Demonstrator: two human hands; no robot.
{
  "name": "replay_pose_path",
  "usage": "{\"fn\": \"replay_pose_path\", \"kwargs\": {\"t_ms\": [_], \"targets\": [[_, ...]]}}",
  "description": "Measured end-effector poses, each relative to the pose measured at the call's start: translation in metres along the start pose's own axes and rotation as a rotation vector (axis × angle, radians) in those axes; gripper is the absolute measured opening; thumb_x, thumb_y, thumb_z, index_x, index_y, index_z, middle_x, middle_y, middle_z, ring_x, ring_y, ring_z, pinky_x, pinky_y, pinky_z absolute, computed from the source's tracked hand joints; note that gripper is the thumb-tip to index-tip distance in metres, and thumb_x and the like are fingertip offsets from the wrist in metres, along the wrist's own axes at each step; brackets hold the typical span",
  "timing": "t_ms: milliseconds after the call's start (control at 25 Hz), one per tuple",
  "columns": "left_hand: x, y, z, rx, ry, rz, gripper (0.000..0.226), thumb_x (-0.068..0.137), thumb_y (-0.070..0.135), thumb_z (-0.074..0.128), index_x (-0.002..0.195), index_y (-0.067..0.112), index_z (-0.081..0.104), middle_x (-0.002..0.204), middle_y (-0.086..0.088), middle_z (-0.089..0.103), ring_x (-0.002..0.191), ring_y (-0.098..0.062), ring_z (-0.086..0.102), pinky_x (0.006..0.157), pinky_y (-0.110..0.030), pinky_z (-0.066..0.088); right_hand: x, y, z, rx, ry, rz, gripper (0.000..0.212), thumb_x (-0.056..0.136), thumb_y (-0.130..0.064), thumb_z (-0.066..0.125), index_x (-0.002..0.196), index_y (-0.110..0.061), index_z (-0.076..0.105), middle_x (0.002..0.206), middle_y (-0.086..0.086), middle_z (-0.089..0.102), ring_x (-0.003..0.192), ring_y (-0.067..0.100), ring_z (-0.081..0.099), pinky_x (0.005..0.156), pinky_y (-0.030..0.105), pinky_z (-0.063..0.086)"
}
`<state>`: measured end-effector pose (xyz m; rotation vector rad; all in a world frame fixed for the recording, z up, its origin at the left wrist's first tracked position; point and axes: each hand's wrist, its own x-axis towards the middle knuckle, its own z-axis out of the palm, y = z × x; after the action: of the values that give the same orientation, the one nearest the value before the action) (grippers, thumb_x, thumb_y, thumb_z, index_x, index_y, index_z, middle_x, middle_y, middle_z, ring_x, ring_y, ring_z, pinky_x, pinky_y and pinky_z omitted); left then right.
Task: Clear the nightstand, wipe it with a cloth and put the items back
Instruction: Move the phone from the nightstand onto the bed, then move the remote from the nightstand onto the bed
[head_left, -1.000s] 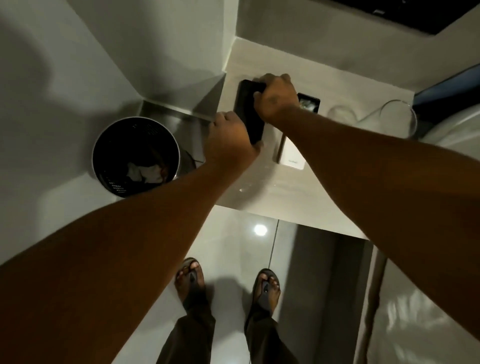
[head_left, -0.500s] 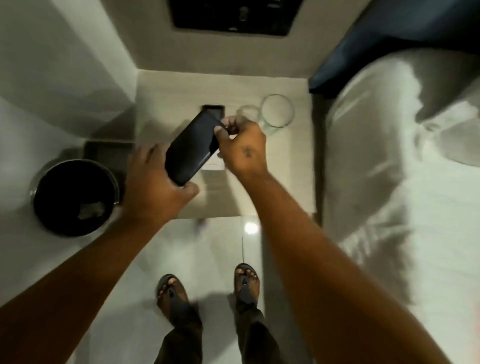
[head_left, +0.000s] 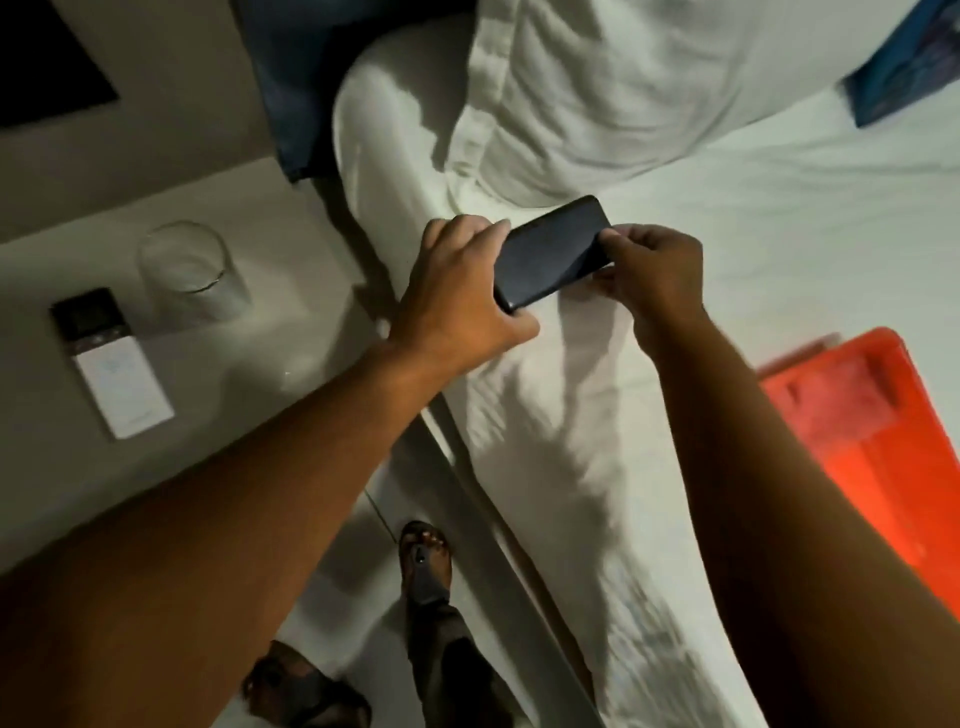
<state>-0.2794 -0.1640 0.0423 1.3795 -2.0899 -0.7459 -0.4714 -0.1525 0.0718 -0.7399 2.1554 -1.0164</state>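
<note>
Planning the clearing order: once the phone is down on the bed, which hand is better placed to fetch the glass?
Probably the left hand: it is on the nightstand side, nearer the glass. The right hand is farther over the bed.

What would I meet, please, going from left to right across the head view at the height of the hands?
Remote → drinking glass → left hand → black phone → right hand → orange crate, lower down at the right edge.

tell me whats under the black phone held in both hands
White bed sheet lies beneath the flat black phone, held by the left hand and right hand. Whether it touches the sheet cannot be told.
</note>
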Motion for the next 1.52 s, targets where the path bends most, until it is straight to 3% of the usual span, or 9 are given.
{"fn": "replay_pose_path", "kwargs": {"t_ms": [240,440,560,720,840,1040,1160,1280,1520], "targets": [[0.010,0.006,0.017,-0.015,-0.087,-0.009,0.072,0.063,0.037,0.072,0.126,0.005,0.059,0.122,-0.010,0.059,0.115,-0.033,0.050,0.097,-0.036,0.046,0.019,0.001,-0.007,-0.240,0.038,0.022,0.019,0.076,-0.026,0.068,0.085,-0.012,0.077,0.083,0.005,0.072,0.076,0.020,0.066,0.077,0.037,0.058],[-0.084,-0.068,-0.026,-0.188,0.045,-0.275,0.080,0.074,0.025,0.081,0.144,0.005,0.047,0.136,-0.016,0.049,0.118,-0.024,0.057,0.097,-0.011,0.044,-0.050,-0.021,0.070,-0.286,0.212,-0.552,0.031,0.081,-0.011,0.060,0.111,-0.010,0.069,0.116,0.011,0.061,0.101,0.021,0.063,0.090,0.016,0.040],[-0.158,-0.157,-0.077,-0.143,0.242,-0.708,0.064,0.076,0.012,0.081,0.134,0.000,0.055,0.126,-0.023,0.056,0.100,-0.024,0.061,0.079,0.000,0.040,-0.106,-0.010,0.179,-0.099,-0.178,-0.419,0.026,0.082,-0.008,0.060,0.106,-0.005,0.071,0.101,0.010,0.071,0.089,0.023,0.070,0.088,0.031,0.055],[-0.174,-0.278,-0.138,0.103,0.150,-1.073,0.078,0.080,0.029,0.080,0.143,-0.002,0.045,0.142,-0.024,0.053,0.131,-0.037,0.052,0.107,-0.036,0.042,-0.181,0.030,0.302,-0.413,-0.655,-0.231,0.033,0.085,-0.022,0.071,0.113,-0.006,0.066,0.106,0.010,0.069,0.102,0.030,0.068,0.089,0.032,0.054],[-0.127,-0.308,-0.163,0.077,0.004,-1.079,0.087,0.082,0.044,0.077,0.149,0.006,0.037,0.152,-0.017,0.045,0.138,-0.035,0.046,0.104,-0.041,0.047,-0.225,0.044,0.356,-0.603,-0.772,-0.277,0.066,0.077,-0.050,0.076,0.123,-0.009,0.053,0.123,0.012,0.057,0.110,0.032,0.063,0.089,0.035,0.051],[-0.076,-0.306,-0.163,0.125,-0.125,-0.986,0.065,0.058,0.053,0.084,0.104,0.013,0.063,0.090,-0.001,0.066,0.085,-0.022,0.070,0.050,-0.024,0.050,-0.239,0.042,0.397,-0.766,-0.674,-0.293,0.091,0.066,-0.051,0.085,0.133,-0.012,0.036,0.129,0.010,0.046,0.116,0.034,0.061,0.090,0.044,0.053],[-0.078,-0.308,-0.153,0.124,-0.141,-0.994,0.058,0.057,0.046,0.083,0.101,0.011,0.068,0.095,-0.003,0.072,0.089,-0.022,0.072,0.058,-0.024,0.051,-0.236,0.044,0.400,-0.753,-0.690,-0.259,0.097,0.062,-0.051,0.088,0.134,-0.012,0.037,0.128,0.010,0.049,0.115,0.031,0.062,0.091,0.042,0.055],[-0.091,-0.292,-0.148,0.006,-0.053,-1.057,0.069,0.060,0.054,0.082,0.113,0.011,0.071,0.113,-0.006,0.074,0.099,-0.024,0.072,0.077,-0.029,0.059,-0.238,0.048,0.375,-0.595,-0.743,-0.162,0.081,0.069,-0.043,0.088,0.128,-0.011,0.043,0.127,0.011,0.058,0.112,0.031,0.063,0.089,0.040,0.056],[-0.106,-0.166,-0.127,-0.088,-0.016,-0.928,0.034,0.070,0.042,0.082,0.081,0.017,0.061,0.073,0.007,0.063,0.069,-0.014,0.062,0.053,-0.020,0.042,-0.246,0.052,0.241,0.026,-0.763,0.170,0.024,0.100,-0.020,0.056,0.122,-0.009,0.053,0.100,0.008,0.068,0.080,0.020,0.071,0.074,0.038,0.064]]}}
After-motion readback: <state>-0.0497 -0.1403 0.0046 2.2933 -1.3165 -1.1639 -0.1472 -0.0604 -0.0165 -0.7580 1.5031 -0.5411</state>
